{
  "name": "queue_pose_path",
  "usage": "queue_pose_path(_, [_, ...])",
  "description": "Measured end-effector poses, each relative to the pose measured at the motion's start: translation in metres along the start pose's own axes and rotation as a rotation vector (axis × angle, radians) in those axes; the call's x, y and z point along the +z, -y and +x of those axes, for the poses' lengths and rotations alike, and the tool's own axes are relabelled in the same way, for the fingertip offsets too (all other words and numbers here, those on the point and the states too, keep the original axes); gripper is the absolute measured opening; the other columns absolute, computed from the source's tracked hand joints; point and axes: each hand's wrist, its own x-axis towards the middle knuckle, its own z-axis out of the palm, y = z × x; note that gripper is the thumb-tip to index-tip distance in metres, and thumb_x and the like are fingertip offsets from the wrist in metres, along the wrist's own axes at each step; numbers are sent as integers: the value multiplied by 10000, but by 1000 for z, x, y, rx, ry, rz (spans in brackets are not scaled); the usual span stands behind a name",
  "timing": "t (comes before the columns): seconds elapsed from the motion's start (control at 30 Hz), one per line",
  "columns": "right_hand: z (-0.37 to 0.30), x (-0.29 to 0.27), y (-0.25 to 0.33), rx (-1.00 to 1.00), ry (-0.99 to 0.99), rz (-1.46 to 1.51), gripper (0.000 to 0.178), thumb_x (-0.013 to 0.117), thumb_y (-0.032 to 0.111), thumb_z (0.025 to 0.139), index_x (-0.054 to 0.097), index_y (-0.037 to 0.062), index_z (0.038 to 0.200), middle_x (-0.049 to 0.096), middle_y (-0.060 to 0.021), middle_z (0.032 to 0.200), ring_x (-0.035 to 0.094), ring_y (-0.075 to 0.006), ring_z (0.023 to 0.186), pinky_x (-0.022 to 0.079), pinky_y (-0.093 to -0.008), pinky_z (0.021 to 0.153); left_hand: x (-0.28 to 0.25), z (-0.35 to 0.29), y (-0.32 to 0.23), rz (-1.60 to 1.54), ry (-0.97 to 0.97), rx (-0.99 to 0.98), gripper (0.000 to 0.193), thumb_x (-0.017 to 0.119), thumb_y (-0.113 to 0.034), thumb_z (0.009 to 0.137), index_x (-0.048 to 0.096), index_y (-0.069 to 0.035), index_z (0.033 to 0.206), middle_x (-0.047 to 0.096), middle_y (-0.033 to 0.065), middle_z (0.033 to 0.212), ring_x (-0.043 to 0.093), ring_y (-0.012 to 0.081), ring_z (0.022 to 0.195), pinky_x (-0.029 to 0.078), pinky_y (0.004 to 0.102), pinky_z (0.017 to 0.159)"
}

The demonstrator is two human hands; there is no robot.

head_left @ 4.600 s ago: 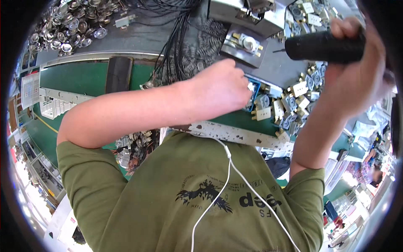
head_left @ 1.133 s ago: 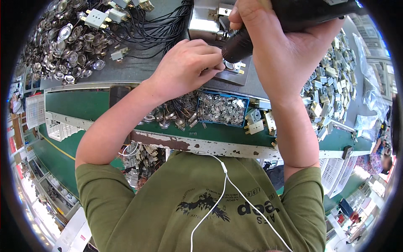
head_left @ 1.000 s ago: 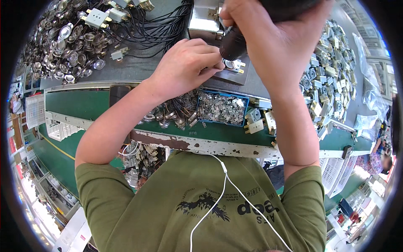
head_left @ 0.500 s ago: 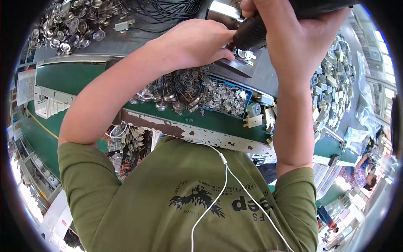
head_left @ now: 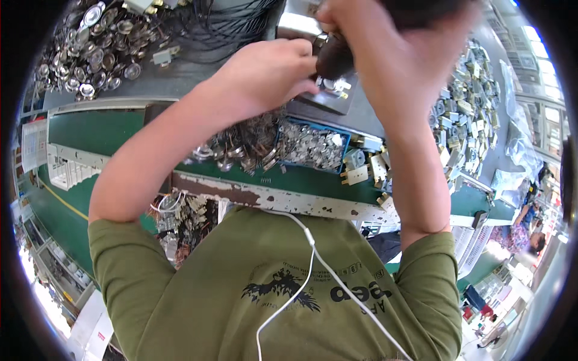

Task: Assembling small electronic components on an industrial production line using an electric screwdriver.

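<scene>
My right hand (head_left: 400, 78) is closed around a black electric screwdriver (head_left: 336, 59), its body blurred and running out at the top edge. The tapered nose points down and left at a metal block (head_left: 322, 109). On the block sits a small shiny fitting (head_left: 335, 87) with brass-coloured prongs. My left hand (head_left: 265, 75) is beside the screwdriver's nose at the block's left side, fingers curled and thumb toward the fitting. What those fingers pinch is hidden.
A blue tray (head_left: 346, 144) of small metal pieces lies at the bench's near edge. Pale plug parts (head_left: 460, 114) are heaped on the right. Round metal cups (head_left: 99, 51) and black cables (head_left: 235, 27) lie at the back left. A chipped white rail (head_left: 289, 201) runs before me.
Both hands and the screwdriver appear shifted left in the picture, as does most of the bench. The left hand's fingers have drawn slightly away from the fitting. The right hand is more blurred.
</scene>
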Motion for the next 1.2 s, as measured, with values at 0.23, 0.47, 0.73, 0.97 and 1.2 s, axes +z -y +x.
queue_pose_path(0.23, [36,-49,39,149,-142,-548,442,730,243,971,600,-30,1294,672,-79,771,620,-142,587,529,-282,585,-11,7,-13,4,-115,221,281,760,-224,871,711,-163,1141,666,24,977,676,231,964,516,387,859])
queue_pose_path(0.47, [30,-131,15,-458,-24,-1279,545,767,29,908,471,-61,1356,583,-266,1327,624,-337,1170,551,-437,954,-15,-1,-14,83,-86,220,323,768,-220,865,717,-175,1180,703,9,1015,676,201,971,498,376,870])
queue_pose_path(0.73, [-38,-224,-18,341,549,-1563,321,689,245,973,674,87,1252,663,-143,1238,645,-365,1147,513,-448,957,-81,-48,34,-627,-480,-156,641,669,-82,1013,338,-70,1562,607,98,1315,568,176,1150,443,315,990])
queue_pose_path(0.97, [-47,-222,-32,420,647,-1557,296,705,75,911,630,63,1197,641,-165,1205,642,-379,1084,515,-459,929,-77,-47,20,-553,-509,-128,562,706,-107,986,477,-112,1499,659,55,1243,588,155,1096,468,287,901])
queue_pose_path(1.2, [-44,-217,-33,350,682,-1490,349,656,-6,881,613,75,1217,654,-153,1188,639,-381,1067,504,-452,945,-39,0,-32,38,-117,184,315,719,-149,885,705,-171,1199,658,27,930,657,222,941,490,372,848])
